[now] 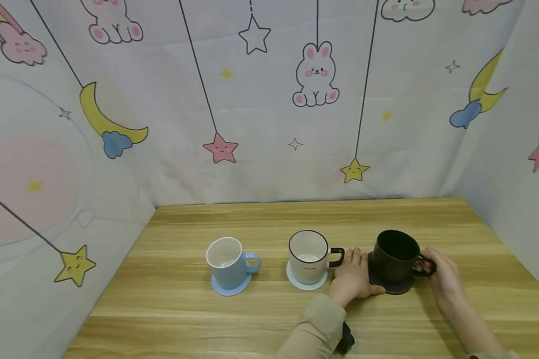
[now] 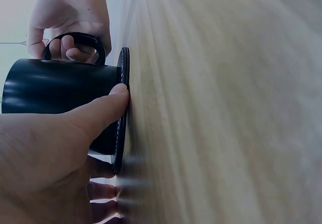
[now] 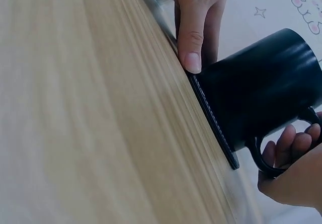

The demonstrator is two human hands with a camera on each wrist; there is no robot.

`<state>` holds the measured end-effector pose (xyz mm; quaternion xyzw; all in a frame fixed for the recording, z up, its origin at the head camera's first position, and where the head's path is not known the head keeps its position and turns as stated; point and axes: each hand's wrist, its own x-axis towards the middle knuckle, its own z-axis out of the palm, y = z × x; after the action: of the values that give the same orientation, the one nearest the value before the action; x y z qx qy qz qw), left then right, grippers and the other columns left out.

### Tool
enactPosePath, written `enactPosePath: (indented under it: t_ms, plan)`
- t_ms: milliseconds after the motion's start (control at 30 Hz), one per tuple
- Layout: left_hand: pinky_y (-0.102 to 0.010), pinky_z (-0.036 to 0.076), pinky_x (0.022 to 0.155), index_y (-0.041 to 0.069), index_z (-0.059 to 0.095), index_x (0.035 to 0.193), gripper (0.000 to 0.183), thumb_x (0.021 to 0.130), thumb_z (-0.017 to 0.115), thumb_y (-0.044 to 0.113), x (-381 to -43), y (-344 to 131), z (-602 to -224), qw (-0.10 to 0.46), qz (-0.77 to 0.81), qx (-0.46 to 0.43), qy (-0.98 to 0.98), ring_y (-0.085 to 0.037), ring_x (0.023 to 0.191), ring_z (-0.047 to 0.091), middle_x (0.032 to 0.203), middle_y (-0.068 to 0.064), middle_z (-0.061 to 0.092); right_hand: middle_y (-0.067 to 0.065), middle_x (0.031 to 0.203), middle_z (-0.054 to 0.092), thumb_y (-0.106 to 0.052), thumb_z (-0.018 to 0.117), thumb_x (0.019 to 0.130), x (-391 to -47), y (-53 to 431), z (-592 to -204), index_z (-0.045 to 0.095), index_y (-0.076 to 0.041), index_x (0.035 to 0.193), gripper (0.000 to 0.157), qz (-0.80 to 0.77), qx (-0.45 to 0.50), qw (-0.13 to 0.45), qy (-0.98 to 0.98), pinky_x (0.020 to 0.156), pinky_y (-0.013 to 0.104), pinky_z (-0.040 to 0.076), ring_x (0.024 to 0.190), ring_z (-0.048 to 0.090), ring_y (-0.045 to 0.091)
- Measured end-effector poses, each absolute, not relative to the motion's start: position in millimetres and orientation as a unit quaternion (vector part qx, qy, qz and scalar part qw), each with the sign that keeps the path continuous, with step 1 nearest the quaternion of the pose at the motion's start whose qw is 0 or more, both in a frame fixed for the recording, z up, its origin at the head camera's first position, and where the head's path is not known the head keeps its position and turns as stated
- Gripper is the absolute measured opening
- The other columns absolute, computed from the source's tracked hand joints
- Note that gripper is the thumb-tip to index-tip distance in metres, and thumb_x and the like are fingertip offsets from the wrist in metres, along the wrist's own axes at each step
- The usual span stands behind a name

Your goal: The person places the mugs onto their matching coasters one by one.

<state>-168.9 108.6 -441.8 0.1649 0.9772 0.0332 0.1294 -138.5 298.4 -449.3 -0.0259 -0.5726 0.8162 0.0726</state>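
Observation:
A black mug stands on a dark round coaster with pale edge stitching, at the right of the table. Fingers of my right hand curl through and around the mug's handle. To the mug's left, my left hand rests low at the table, fingers straight and pointing away. Its thumb presses the coaster's near edge, beside the mug's base. Just left of that hand, a white ribbed mug with black rim and handle stands on a pale blue coaster.
A light blue mug stands on a blue coaster further left. Wood-grain table reaches back to a printed white curtain, which also hangs at both sides. A small black object sits by the left wrist.

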Motion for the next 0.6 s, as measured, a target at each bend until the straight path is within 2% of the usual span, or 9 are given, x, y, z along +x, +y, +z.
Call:
enactPosePath:
  t_ms: [167,333,500,600]
  plan:
    - [-0.028,0.048,0.098,0.031,0.027,0.15,0.088,0.078,0.059,0.071,-170,108,-441,0.128,0.038,0.161,0.978,-0.006,0.147,0.019,0.158,0.013,0.021,-0.008,0.064,0.053,-0.013,0.043,0.101,-138,302,-449,0.053,-0.014,0.066,0.037,0.756,-0.005,0.059,-0.652,0.072,0.021,0.041,0.066,0.053,0.009]
    - [-0.031,0.047,0.1,0.028,0.034,0.148,0.085,0.078,0.061,0.07,-167,107,-438,0.116,0.028,0.158,0.98,-0.008,0.145,0.025,0.156,0.011,0.027,-0.012,0.071,0.059,-0.02,0.04,0.104,-140,306,-446,0.06,-0.011,0.074,0.037,0.661,0.012,0.056,-0.748,0.071,0.021,0.039,0.072,0.054,0.005]
    - [-0.032,0.05,0.094,0.023,0.044,0.142,0.079,0.079,0.062,0.068,-160,106,-434,0.094,0.021,0.161,0.982,-0.009,0.136,0.037,0.147,0.008,0.039,-0.017,0.078,0.06,-0.025,0.035,0.105,-138,308,-442,0.064,-0.006,0.085,0.04,0.548,-0.012,0.039,-0.835,0.074,0.019,0.042,0.079,0.056,0.0]
    - [-0.03,0.05,0.089,0.019,0.05,0.136,0.073,0.081,0.063,0.065,-156,105,-430,0.086,0.027,0.161,0.983,-0.009,0.127,0.044,0.137,0.006,0.047,-0.012,0.087,0.062,-0.028,0.036,0.104,-137,306,-440,0.061,-0.001,0.096,0.038,0.476,-0.026,0.057,-0.877,0.073,0.017,0.043,0.081,0.053,-0.005]
